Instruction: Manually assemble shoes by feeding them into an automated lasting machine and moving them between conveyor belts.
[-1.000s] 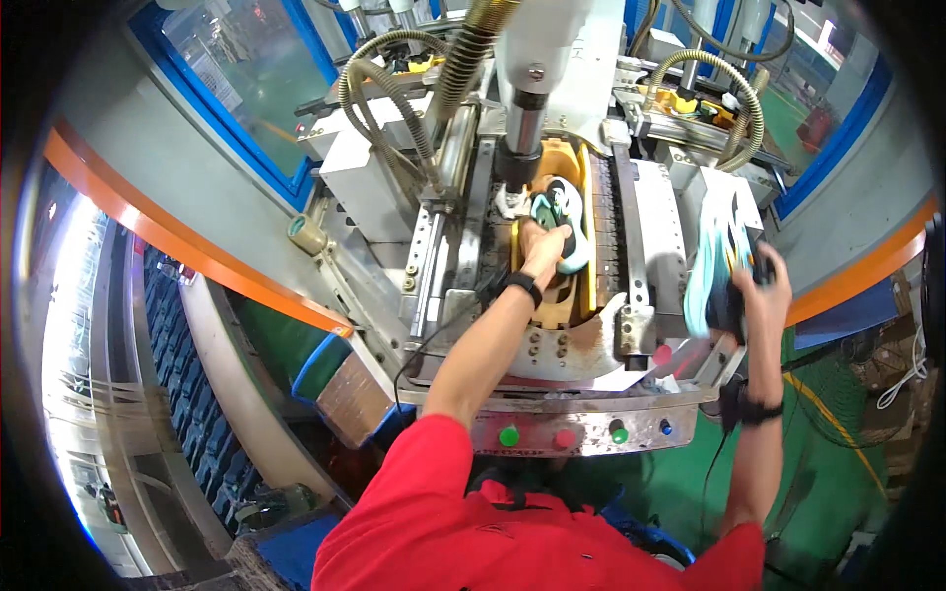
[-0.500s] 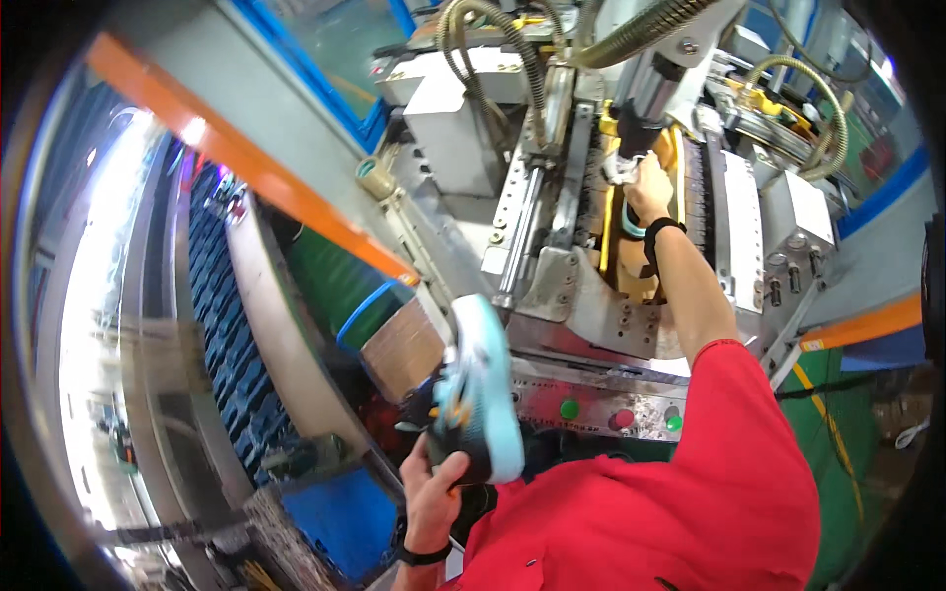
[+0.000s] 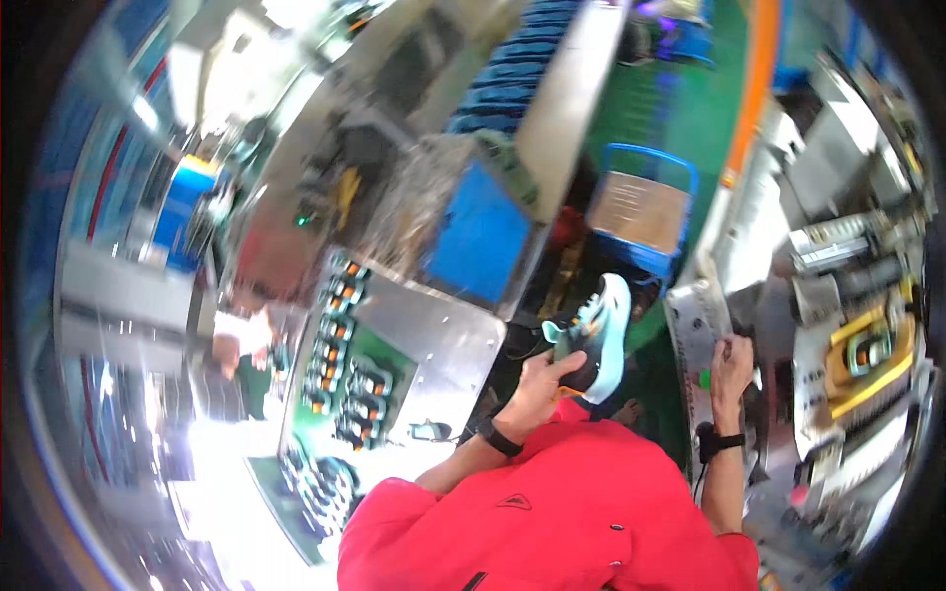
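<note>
A light-blue, black and white sneaker [image 3: 612,330] is in my left hand [image 3: 544,387], whose fingers and thumb wrap its dark end in front of my body. Its pale sole faces right. My right hand [image 3: 732,366] is at the control panel [image 3: 696,330] of the machine, its fingers curled in beside a green button [image 3: 704,379]. Nothing shows in that hand. Farther right, a shoe-like dark and teal piece [image 3: 867,353] sits between the machine's yellow pads [image 3: 845,404].
On the left, a metal-edged table [image 3: 448,340] bears rows of dark shoe parts [image 3: 330,360]. Beyond it stand a blue-topped box [image 3: 480,231] and a conveyor with a blue ridged belt [image 3: 512,74]. A blue-framed cart [image 3: 641,212] stands on the green floor [image 3: 655,118].
My view has swung left, putting the machine at the right. My right hand has come out from between the yellow pads to the control panel. My left hand still holds the sneaker.
</note>
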The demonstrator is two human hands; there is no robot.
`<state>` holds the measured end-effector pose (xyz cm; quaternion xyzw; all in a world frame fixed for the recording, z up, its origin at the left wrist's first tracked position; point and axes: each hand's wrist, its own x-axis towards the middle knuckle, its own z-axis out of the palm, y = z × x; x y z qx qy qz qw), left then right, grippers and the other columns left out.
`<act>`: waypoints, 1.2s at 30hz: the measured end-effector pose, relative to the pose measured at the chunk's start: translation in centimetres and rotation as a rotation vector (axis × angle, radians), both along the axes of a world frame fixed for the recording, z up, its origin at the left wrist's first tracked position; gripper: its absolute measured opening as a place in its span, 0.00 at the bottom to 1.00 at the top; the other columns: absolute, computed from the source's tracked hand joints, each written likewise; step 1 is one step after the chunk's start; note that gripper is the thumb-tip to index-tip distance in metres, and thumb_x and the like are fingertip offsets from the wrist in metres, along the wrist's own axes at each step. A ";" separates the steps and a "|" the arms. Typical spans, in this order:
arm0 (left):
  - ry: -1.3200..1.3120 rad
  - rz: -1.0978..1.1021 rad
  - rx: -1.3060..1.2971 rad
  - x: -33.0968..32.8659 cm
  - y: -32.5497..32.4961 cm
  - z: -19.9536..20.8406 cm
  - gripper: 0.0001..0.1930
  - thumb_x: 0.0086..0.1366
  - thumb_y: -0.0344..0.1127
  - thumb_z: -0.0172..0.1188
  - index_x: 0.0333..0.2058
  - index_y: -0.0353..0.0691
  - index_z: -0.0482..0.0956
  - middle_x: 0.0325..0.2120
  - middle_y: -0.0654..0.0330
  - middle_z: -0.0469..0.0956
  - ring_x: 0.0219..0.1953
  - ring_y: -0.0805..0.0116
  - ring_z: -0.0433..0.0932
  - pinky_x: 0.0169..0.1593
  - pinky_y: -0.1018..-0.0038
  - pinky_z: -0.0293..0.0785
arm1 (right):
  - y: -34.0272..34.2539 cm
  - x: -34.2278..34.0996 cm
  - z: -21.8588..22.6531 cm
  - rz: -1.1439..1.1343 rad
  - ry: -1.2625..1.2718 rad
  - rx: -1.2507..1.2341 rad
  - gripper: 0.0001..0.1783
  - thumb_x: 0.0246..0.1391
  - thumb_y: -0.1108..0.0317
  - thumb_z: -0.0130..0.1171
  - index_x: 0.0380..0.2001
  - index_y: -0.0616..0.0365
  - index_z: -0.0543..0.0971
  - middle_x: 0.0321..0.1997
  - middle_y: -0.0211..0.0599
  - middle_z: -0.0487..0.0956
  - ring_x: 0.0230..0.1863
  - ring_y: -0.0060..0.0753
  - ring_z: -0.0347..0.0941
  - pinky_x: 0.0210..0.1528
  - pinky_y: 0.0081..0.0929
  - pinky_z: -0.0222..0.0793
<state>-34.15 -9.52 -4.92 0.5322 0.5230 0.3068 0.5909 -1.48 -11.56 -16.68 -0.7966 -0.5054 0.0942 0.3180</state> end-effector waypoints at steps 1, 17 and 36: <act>-0.302 0.280 -0.352 0.1 -0.5 0.6 0.14 0.61 0.29 0.61 0.45 0.31 0.77 0.41 0.57 0.80 0.41 0.66 0.80 0.43 0.71 0.78 | -0.1 0.0 -3.8 0.068 0.000 0.014 0.09 0.50 0.72 0.57 0.37 0.59 0.77 0.39 0.47 0.76 0.43 0.52 0.72 0.49 0.43 0.66; -0.350 1.416 -0.249 -32.5 -3.9 -14.4 0.17 0.52 0.35 0.70 0.36 0.30 0.78 0.27 0.52 0.80 0.22 0.62 0.80 0.22 0.68 0.78 | 22.4 -9.9 12.2 0.488 0.065 0.441 0.11 0.57 0.72 0.57 0.44 0.61 0.77 0.37 0.37 0.78 0.35 0.27 0.73 0.36 0.25 0.69; 0.627 1.641 -0.346 -55.4 3.0 -26.6 0.41 0.51 0.41 0.68 0.61 0.44 0.56 0.45 0.41 0.75 0.42 0.38 0.77 0.46 0.52 0.73 | 67.0 -81.8 45.7 1.303 -0.671 0.293 0.36 0.52 0.51 0.62 0.58 0.63 0.69 0.51 0.48 0.77 0.53 0.40 0.72 0.56 0.32 0.64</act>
